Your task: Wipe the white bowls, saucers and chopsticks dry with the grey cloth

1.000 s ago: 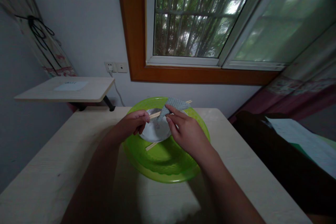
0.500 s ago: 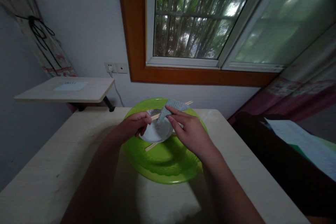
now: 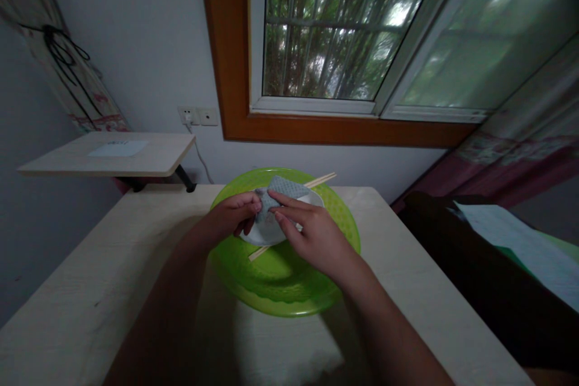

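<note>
My left hand is closed around one end of a pair of wooden chopsticks, whose other end points up to the far right. A grey-blue patterned cloth is wrapped over the chopsticks, close against the left fingers. My right hand pinches this cloth with the thumb and fingers. Below both hands sits a white bowl in a green plastic basin. More chopsticks stick out from under the bowl's near side; their other part is hidden.
The basin stands on a pale wooden table against the wall. A raised shelf with a paper label is at the left. A socket with a plugged cord is on the wall. Papers lie on a dark surface at the right.
My right hand has slid the cloth left along the chopsticks to my left fingers, baring more of the far end. My left hand has stayed in place.
</note>
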`<move>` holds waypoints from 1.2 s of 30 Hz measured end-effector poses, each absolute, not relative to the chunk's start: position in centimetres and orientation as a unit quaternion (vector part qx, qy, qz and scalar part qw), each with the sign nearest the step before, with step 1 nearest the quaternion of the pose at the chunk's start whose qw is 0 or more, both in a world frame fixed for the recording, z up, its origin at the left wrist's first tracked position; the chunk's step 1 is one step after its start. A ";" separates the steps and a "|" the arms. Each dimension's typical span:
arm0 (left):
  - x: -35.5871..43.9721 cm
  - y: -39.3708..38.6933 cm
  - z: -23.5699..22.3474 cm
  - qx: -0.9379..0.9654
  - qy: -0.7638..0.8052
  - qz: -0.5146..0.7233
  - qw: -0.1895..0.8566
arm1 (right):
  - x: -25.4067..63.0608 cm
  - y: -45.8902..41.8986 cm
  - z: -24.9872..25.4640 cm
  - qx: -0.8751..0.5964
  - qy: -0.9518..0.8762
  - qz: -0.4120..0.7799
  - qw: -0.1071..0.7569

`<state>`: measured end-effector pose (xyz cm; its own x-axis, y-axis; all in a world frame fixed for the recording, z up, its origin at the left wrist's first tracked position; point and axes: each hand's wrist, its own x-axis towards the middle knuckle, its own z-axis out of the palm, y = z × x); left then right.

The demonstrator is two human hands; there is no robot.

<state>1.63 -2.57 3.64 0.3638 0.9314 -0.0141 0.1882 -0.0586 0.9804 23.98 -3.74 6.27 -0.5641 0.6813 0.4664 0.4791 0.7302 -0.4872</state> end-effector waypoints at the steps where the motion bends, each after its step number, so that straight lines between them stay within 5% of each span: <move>1: 1.5 -2.6 3.7 0.634 0.441 0.354 0.528 | 24.3 -3.5 6.4 -0.342 -0.865 0.155 0.333; 7: 1.3 -2.4 3.9 0.619 0.451 0.365 0.529 | 25.6 -2.5 6.6 -0.387 -0.835 0.136 0.367; 16: 1.9 -2.2 3.1 0.639 0.439 0.346 0.528 | 23.8 -3.6 6.2 -0.332 -0.873 0.177 0.309; 25: 1.1 -2.3 3.7 0.619 0.464 0.352 0.526 | 25.9 -1.4 6.0 -0.378 -0.824 0.173 0.385; 36: 1.6 -2.2 3.3 0.632 0.441 0.353 0.530 | 24.9 -2.7 6.2 -0.309 -0.865 0.226 0.325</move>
<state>1.58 -2.25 3.30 0.3623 0.9318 -0.0217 0.1832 -0.0483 0.9819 24.91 -2.65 6.18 -0.5977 0.6814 0.4225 0.3872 0.7067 -0.5922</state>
